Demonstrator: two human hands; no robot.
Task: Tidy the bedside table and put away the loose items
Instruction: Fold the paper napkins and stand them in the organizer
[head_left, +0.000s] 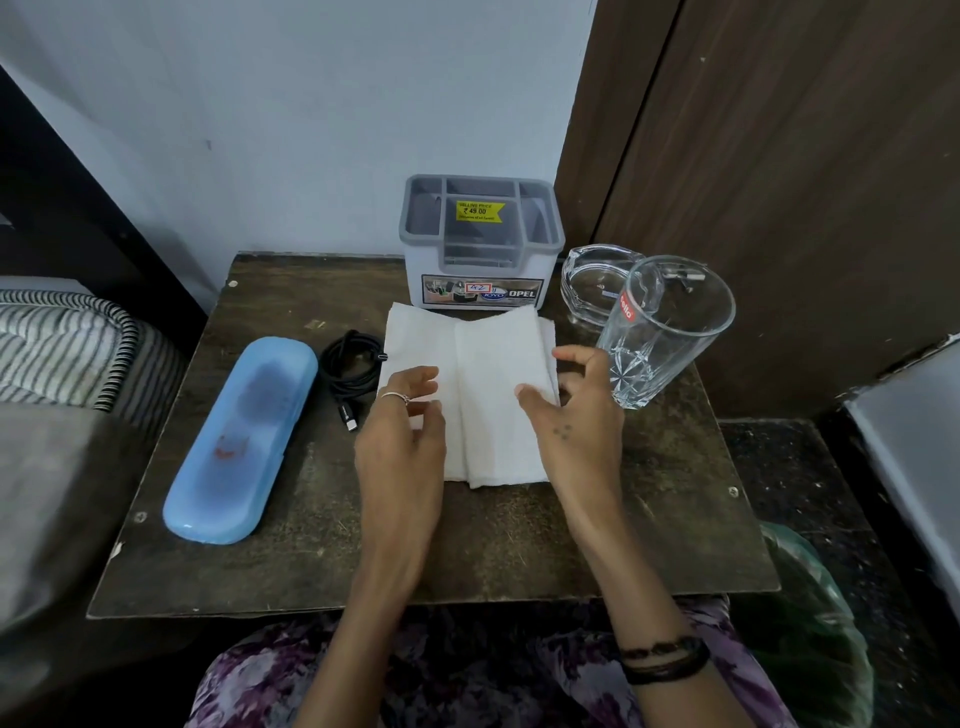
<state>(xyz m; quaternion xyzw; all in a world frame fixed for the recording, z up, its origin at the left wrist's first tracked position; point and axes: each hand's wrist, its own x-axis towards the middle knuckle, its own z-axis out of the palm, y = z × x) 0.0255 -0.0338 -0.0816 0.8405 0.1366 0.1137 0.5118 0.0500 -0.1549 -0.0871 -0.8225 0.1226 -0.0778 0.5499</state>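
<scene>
Left hand (402, 441), right hand (576, 415) flank white napkin (483, 395), touching.

The near strip of the table (467, 545) is left bare. The back is blocked by the organiser (480, 244), the right by the tumbler (662, 332) and ashtray (592, 283), the left by the cable (350, 366) and blue case (239, 441).

— Table (519, 540) contents?
— White tissue (485, 374) at centre, partly folded. Left hand (402, 441) and right hand (576, 415) rest on it, fingers loosely curled. Blue case (239, 441) at left, black cable (350, 369) between case and tissue.
— Rear?
— Grey organizer (480, 244) touching the tissue's far edge; glass (660, 332) and ashtray (592, 283) at right.
</scene>
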